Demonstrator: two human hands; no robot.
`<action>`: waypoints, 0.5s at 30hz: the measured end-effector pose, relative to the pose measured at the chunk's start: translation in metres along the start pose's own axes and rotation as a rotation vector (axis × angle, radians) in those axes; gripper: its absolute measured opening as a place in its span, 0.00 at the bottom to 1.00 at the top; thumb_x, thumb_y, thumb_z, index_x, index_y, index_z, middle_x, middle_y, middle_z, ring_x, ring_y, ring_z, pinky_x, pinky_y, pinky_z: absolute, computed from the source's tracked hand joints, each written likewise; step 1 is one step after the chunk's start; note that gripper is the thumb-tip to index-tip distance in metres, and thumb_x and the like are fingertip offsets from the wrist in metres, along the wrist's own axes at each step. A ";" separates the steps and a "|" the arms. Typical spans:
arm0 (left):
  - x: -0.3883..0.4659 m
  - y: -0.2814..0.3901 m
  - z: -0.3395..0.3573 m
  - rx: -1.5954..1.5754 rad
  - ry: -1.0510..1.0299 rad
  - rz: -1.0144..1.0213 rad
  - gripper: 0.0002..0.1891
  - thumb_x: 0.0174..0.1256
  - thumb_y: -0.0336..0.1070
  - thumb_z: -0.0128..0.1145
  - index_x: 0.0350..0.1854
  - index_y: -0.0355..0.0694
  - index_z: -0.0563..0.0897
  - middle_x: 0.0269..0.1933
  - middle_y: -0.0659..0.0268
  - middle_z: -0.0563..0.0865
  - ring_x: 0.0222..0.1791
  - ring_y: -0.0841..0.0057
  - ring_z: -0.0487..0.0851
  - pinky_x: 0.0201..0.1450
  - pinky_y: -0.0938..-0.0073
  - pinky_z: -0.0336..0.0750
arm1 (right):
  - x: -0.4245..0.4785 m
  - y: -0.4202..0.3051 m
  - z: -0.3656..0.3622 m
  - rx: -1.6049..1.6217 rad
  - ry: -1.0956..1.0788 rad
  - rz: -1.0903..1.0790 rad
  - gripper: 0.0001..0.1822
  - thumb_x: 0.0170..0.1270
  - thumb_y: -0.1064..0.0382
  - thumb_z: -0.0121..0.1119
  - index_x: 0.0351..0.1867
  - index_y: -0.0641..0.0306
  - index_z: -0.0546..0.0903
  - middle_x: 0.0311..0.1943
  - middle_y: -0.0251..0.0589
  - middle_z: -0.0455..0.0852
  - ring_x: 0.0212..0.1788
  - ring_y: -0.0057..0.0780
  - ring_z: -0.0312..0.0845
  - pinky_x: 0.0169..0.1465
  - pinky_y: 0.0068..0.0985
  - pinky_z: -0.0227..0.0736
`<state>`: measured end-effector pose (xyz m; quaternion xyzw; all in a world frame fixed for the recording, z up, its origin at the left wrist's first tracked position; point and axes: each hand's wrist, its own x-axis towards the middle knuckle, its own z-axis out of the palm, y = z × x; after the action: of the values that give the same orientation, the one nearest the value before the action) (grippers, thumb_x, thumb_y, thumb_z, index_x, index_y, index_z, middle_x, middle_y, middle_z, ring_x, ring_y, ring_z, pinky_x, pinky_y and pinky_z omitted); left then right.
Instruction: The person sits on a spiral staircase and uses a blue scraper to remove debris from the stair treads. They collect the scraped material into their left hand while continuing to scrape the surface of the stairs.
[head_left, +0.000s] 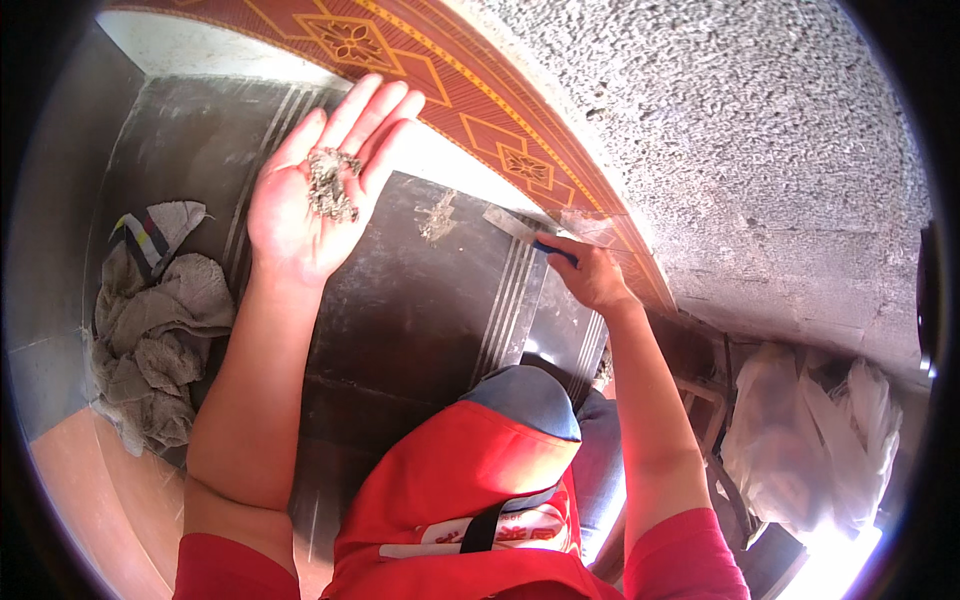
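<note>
My left hand (322, 187) is raised with its palm up and fingers extended, a clump of grey, crumbly mortar-like debris (331, 184) lying loose on it. At the right, my right hand (589, 270) grips the blue handle of a scraper or putty knife (512, 224), whose flat metal blade points to the upper left. Left of the blade tip, a patch of similar crumbly material (437, 219) sits on a dark, striped tile step (420, 300). Whether the blade touches the tile is not clear.
A crumpled grey towel (161, 337) lies at the left. Along the top curves a patterned red-brown tile border (480, 97) beside a rough grey wall (735, 150). White plastic bags (810, 442) are at the lower right. My knee, under a red apron (465, 465), is close to the step.
</note>
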<state>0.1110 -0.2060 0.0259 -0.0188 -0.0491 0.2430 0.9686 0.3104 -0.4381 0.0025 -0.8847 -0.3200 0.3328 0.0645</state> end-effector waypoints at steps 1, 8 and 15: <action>0.000 0.002 -0.001 -0.002 -0.011 0.000 0.26 0.72 0.40 0.29 0.65 0.28 0.49 0.67 0.46 0.55 0.69 0.58 0.49 0.71 0.64 0.49 | -0.003 0.002 0.000 0.008 0.042 -0.080 0.17 0.60 0.60 0.53 0.52 0.49 0.77 0.35 0.49 0.83 0.39 0.39 0.80 0.43 0.29 0.72; 0.003 -0.001 0.000 -0.024 -0.021 -0.010 0.25 0.71 0.39 0.29 0.65 0.28 0.50 0.67 0.46 0.54 0.69 0.57 0.50 0.71 0.63 0.49 | -0.086 -0.014 0.027 -0.041 -0.019 -0.242 0.22 0.61 0.61 0.45 0.59 0.57 0.67 0.37 0.57 0.80 0.42 0.55 0.76 0.49 0.43 0.68; -0.003 0.006 0.001 -0.046 -0.016 -0.004 0.25 0.71 0.40 0.28 0.65 0.28 0.49 0.66 0.45 0.54 0.69 0.56 0.49 0.71 0.62 0.49 | -0.098 -0.108 0.075 0.101 -0.099 0.076 0.24 0.62 0.59 0.43 0.61 0.60 0.64 0.34 0.61 0.81 0.40 0.54 0.78 0.48 0.38 0.72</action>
<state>0.1053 -0.2025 0.0266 -0.0388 -0.0623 0.2398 0.9680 0.1506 -0.4204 0.0332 -0.8742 -0.2720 0.3941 0.0805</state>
